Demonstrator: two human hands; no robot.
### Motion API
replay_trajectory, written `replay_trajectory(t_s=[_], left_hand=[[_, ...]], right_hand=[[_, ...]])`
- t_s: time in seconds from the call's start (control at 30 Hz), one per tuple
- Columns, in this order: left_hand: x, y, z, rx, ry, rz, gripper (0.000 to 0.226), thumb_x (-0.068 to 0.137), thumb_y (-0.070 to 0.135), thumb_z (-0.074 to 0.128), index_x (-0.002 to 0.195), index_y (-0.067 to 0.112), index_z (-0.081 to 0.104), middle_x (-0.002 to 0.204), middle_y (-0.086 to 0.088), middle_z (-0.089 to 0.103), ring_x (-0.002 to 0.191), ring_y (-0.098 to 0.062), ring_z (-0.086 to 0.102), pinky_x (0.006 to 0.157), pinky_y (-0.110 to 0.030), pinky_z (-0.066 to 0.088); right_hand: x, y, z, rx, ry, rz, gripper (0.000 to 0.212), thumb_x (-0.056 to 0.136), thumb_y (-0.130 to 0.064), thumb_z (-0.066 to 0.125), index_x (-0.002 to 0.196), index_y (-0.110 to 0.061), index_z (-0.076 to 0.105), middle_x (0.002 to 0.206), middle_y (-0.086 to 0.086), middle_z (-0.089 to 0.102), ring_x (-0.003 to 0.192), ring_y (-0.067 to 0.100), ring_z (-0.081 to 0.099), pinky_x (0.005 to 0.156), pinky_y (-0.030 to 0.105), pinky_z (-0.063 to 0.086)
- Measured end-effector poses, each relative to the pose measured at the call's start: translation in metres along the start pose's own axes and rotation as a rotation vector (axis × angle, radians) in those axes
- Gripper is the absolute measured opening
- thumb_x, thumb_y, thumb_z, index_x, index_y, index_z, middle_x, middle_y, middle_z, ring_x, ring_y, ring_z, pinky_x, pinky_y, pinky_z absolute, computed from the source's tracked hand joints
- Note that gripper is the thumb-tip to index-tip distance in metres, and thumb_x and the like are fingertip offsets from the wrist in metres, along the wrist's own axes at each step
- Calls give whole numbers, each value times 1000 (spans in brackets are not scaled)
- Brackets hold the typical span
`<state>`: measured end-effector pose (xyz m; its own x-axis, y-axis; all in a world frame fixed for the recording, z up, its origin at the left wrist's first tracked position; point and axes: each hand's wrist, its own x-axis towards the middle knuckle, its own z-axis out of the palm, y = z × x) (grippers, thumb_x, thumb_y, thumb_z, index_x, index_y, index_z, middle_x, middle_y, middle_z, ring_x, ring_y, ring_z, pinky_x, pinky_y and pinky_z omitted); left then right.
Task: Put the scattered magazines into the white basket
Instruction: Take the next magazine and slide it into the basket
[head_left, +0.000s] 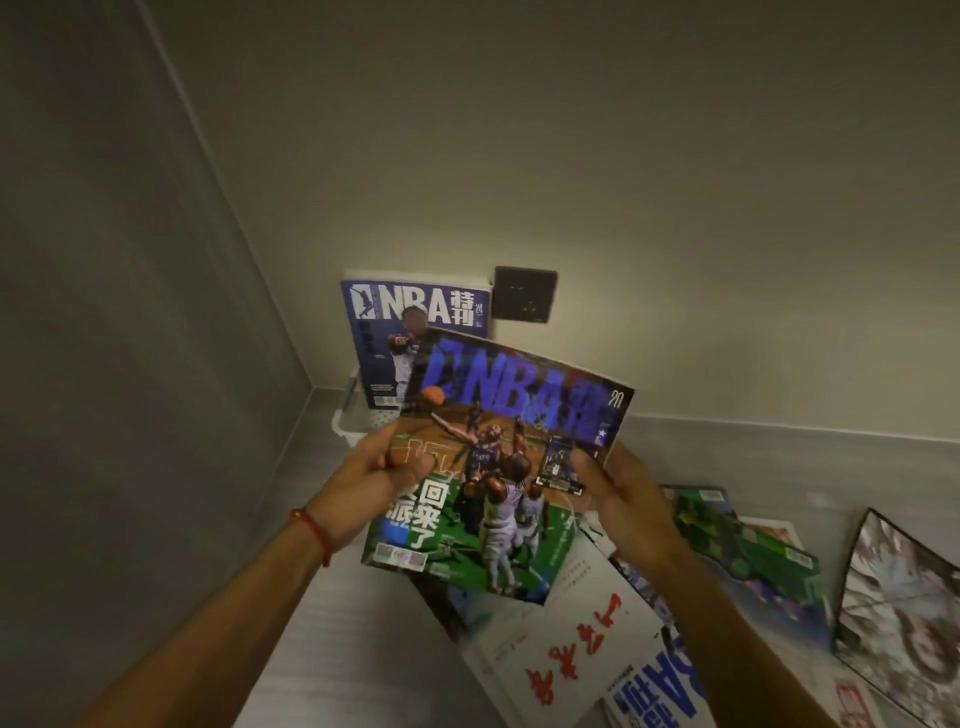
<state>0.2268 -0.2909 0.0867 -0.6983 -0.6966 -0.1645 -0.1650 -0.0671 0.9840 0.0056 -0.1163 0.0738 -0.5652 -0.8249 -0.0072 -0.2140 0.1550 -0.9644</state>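
Observation:
I hold a basketball magazine (498, 467) with a green court and blue "NBA" title in the air, its cover facing me. My left hand (374, 473) grips its left edge and my right hand (613, 483) grips its right edge. Behind it, in the corner, stands the white basket (345, 421), mostly hidden by the held magazine. A blue NBA magazine (400, 332) stands upright in the basket against the wall. More magazines lie scattered on the floor below: a white one with red writing (566, 654), a green one (748, 551) and another at the right edge (904, 603).
Two walls meet in the corner behind the basket. A dark wall socket (524, 293) sits just right of the upright magazine. Grey floor (332, 649) shows at the lower left, below my left forearm.

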Motion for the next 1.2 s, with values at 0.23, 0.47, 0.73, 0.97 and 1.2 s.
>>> replay_trajectory(t_s=[0.23, 0.47, 0.73, 0.97, 1.2], left_hand=[[48, 32, -74, 153, 251, 199, 29, 94, 0, 56, 123, 1, 60, 110, -10, 66, 95, -14, 60, 87, -31, 49], [107, 37, -117, 144, 407, 114, 31, 92, -3, 58, 123, -4, 60, 119, -25, 64, 100, -20, 55, 89, -38, 53], [151, 8, -129, -120, 474, -125, 34, 92, -9, 55, 125, -4, 59, 71, -6, 63, 39, -3, 55, 39, -13, 45], [179, -26, -129, -123, 478, -101, 28, 90, -6, 60, 117, -2, 66, 105, -19, 66, 90, -26, 63, 89, -45, 55], [184, -48, -110, -23, 567, -37, 19, 87, 1, 65, 86, 20, 63, 96, -15, 68, 93, -31, 65, 90, -57, 54]], right_hand=[[86, -65, 43, -518, 235, -391, 23, 86, -39, 68, 90, -18, 76, 69, -6, 71, 56, 1, 62, 51, 0, 38], [160, -80, 85, -542, 254, -348, 20, 85, -33, 73, 87, -14, 76, 65, -7, 67, 52, -10, 59, 50, 1, 40], [200, -47, 111, -548, 197, -220, 22, 87, -31, 71, 85, -10, 76, 77, 6, 75, 62, 16, 67, 55, 21, 48], [215, -15, 123, -505, 235, -133, 16, 89, -21, 68, 94, -8, 73, 96, 11, 72, 82, 21, 64, 72, 25, 43], [217, 10, 132, -529, 265, 79, 20, 97, -20, 56, 98, -4, 68, 101, 19, 71, 85, 31, 64, 71, 27, 41]])
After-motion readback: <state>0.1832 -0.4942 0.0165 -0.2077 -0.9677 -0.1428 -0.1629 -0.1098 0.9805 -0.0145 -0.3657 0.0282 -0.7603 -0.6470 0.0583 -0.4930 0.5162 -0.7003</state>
